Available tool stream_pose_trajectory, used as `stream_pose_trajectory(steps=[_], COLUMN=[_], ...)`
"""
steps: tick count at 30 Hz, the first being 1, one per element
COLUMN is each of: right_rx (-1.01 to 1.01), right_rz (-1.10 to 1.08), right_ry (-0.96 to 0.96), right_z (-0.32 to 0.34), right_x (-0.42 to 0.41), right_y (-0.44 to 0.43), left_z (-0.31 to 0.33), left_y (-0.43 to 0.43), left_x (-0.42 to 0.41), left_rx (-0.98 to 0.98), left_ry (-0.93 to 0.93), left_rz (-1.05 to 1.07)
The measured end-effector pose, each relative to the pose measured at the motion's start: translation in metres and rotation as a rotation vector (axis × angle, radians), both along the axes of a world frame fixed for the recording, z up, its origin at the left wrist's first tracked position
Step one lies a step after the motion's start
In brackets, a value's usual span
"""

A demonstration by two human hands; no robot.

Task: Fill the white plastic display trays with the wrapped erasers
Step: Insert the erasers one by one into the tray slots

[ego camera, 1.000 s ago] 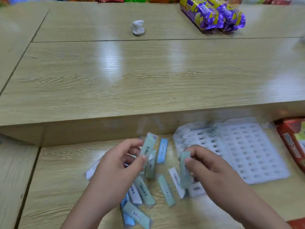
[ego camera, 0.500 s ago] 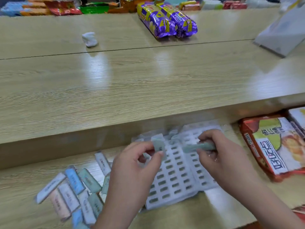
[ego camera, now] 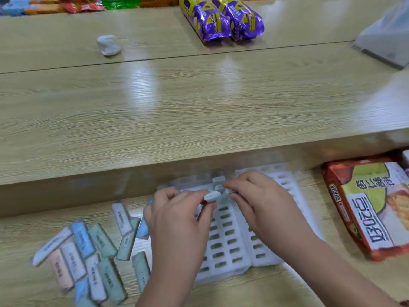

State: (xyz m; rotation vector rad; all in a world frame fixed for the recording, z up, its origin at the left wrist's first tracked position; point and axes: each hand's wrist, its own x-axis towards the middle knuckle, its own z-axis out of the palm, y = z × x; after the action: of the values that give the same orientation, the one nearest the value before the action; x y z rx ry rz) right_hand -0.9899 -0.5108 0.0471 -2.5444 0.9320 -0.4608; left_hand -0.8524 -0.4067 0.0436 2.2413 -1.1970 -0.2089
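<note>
A white plastic display tray (ego camera: 225, 247) with rows of slots lies on the low wooden shelf, under both hands. My left hand (ego camera: 177, 220) pinches a pale wrapped eraser (ego camera: 212, 195) at its fingertips, above the tray's far end. My right hand (ego camera: 261, 202) pinches another eraser (ego camera: 223, 192) right beside it; most of that one is hidden by the fingers. An eraser (ego camera: 218, 180) stands upright in a far slot. A loose heap of wrapped erasers (ego camera: 93, 253), blue, green, white and pink, lies left of the tray.
A red and green snack packet (ego camera: 371, 204) lies right of the tray. The raised wooden counter (ego camera: 199, 103) behind carries two purple snack rolls (ego camera: 221, 17), a crumpled white lump (ego camera: 108, 45) and a grey-white object (ego camera: 389, 36) at far right.
The view swung right from the eraser heap to the tray. Both hands carried their erasers over the tray and came together at its far end.
</note>
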Motion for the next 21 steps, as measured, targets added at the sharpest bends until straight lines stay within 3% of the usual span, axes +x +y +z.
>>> stream_pose_trajectory(steps=[5, 15, 21], right_rx=[-0.1, -0.037, 0.057], right_rz=[0.11, 0.072, 0.085], right_ry=[0.059, -0.106, -0.184], right_z=[-0.007, -0.02, -0.024], right_x=[-0.005, -0.007, -0.014], right_y=[-0.011, -0.012, -0.013], left_z=[-0.004, -0.009, -0.009], left_y=[-0.003, -0.01, -0.013], left_x=[-0.007, -0.016, -0.021], left_rx=[0.01, 0.093, 0.111], left_ry=[-0.015, -0.098, -0.028], left_rz=[0.011, 0.013, 0.06])
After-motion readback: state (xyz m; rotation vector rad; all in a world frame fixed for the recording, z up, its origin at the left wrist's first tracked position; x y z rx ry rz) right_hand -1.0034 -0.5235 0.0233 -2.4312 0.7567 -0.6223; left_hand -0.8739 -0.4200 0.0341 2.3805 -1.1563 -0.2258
